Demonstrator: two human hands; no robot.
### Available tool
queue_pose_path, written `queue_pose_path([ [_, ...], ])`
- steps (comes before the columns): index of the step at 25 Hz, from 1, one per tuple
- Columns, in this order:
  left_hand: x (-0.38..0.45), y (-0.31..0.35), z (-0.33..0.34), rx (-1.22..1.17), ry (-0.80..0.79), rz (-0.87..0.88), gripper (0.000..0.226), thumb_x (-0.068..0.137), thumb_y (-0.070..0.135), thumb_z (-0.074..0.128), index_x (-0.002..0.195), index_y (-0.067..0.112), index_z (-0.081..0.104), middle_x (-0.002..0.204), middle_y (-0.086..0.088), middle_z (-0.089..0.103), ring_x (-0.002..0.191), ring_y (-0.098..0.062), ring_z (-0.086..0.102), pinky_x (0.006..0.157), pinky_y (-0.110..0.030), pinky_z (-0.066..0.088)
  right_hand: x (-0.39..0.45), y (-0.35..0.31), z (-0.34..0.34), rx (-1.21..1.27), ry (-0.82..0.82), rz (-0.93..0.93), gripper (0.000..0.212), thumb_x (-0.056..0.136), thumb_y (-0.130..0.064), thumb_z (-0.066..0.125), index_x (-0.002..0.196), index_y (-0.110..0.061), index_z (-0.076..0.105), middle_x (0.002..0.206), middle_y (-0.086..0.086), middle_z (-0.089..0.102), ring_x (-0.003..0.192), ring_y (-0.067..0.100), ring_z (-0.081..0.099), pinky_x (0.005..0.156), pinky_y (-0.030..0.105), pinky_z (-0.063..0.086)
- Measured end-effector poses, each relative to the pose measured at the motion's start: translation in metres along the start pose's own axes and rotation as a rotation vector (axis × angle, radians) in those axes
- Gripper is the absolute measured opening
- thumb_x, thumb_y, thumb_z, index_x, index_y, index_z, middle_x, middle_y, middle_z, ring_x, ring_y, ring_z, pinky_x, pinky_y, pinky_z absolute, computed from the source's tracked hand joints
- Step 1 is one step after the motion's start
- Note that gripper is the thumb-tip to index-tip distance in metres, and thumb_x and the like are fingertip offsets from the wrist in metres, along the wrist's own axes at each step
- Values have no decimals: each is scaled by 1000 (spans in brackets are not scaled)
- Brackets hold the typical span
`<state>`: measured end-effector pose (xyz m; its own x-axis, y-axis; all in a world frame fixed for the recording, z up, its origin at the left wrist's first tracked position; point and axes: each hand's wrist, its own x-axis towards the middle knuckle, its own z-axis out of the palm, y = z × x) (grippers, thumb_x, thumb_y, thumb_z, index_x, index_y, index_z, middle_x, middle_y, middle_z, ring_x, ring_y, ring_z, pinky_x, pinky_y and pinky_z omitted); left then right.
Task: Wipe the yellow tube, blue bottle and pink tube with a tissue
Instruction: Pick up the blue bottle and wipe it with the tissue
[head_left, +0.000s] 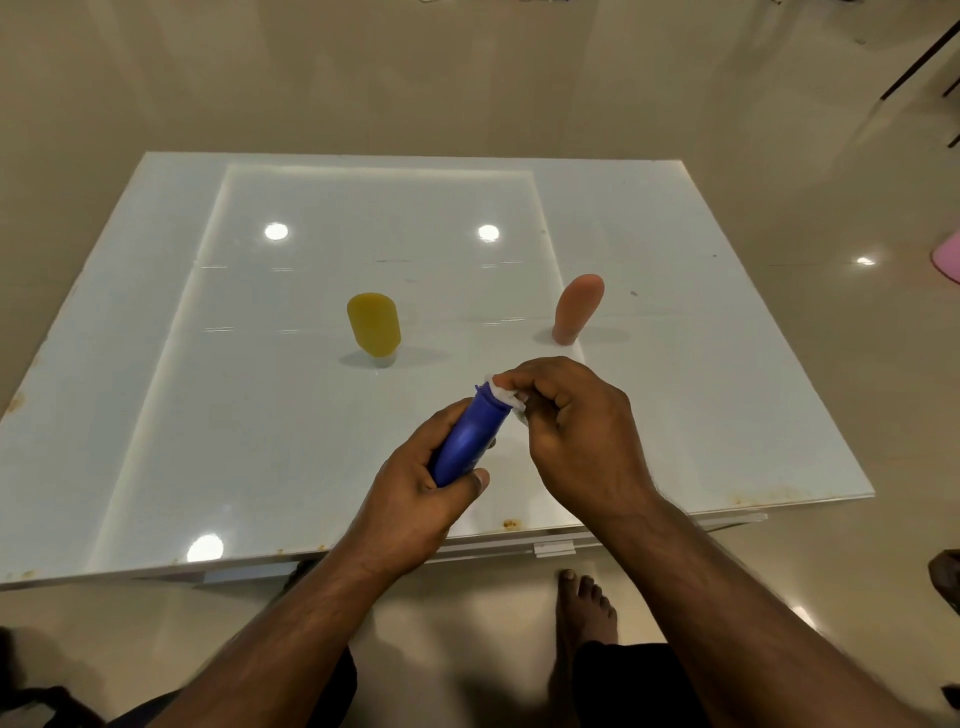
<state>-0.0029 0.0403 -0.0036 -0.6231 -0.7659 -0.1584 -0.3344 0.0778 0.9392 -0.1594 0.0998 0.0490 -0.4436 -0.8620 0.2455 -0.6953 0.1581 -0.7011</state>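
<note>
The blue bottle (467, 436) is gripped at its base by the left hand (415, 499); its slick, seemingly stiff top is rubbed with a tissue (505, 396) pinched in the right hand (576, 431).

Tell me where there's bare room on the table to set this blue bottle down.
Bare table lies left of the yellow tube, beyond both tubes, and right of the pink tube. The near middle is crowded: left hand, blue bottle, right hand with tissue.

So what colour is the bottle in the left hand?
Blue bottle, seen in the head view.
</note>
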Motion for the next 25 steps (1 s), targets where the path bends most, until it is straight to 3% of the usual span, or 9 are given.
queue_pose_path([
  [3, 2, 1, -1, -47, 21, -16, 66, 88, 11, 72, 142, 33, 43, 127, 7, 65, 113, -13, 63, 89, -14, 48, -2, 1, 2, 15, 11, -108, 24, 83, 3, 63, 100, -14, 69, 98, -1, 68, 88, 5, 58, 85, 5, 41],
  [6, -1, 4, 1, -45, -10, -26, 65, 88, 12, 72, 140, 36, 43, 125, 8, 66, 111, -11, 64, 87, -15, 47, 1, 5, 3, 30, 23, 25, 22, 86, -1, 62, 101, -16, 69, 98, -1, 70, 84, 2, 56, 79, 1, 38],
  [11, 0, 7, 0, -44, 20, -73, 62, 87, 17, 73, 136, 38, 42, 127, 5, 57, 101, -15, 62, 80, -16, 51, -2, -1, 4, 106, 54, -108, 25, 85, 3, 61, 101, -15, 70, 99, -2, 69, 92, 7, 61, 86, 14, 48],
  [15, -4, 14, 2, -176, -72, -126, 73, 81, 37, 78, 142, 38, 39, 121, -2, 65, 93, -26, 72, 81, -41, 62, 4, 6, 9, 401, 5, 261, 19, 91, -12, 61, 103, -23, 69, 99, -9, 71, 94, 7, 65, 85, 25, 54],
  [18, -3, 17, 3, -403, -108, -226, 71, 79, 37, 70, 141, 38, 35, 118, -5, 70, 89, -30, 75, 78, -50, 62, 4, 5, 12, 521, -5, 340, 14, 90, -17, 61, 99, -27, 68, 97, -10, 71, 92, 6, 66, 81, 25, 55],
  [21, -3, 21, -5, -735, -106, -359, 58, 80, 40, 63, 134, 25, 44, 98, -13, 73, 73, -31, 71, 65, -43, 62, -6, -3, 20, 457, -41, 289, 11, 89, -19, 62, 94, -28, 67, 93, -13, 69, 88, 6, 65, 79, 22, 54],
  [25, -4, 23, -6, -815, -121, -385, 55, 80, 43, 64, 128, 20, 48, 84, -11, 68, 63, -25, 64, 53, -34, 57, -8, -4, 24, 360, 0, 220, 10, 89, -21, 63, 95, -28, 68, 92, -15, 68, 88, 3, 63, 77, 19, 52],
])
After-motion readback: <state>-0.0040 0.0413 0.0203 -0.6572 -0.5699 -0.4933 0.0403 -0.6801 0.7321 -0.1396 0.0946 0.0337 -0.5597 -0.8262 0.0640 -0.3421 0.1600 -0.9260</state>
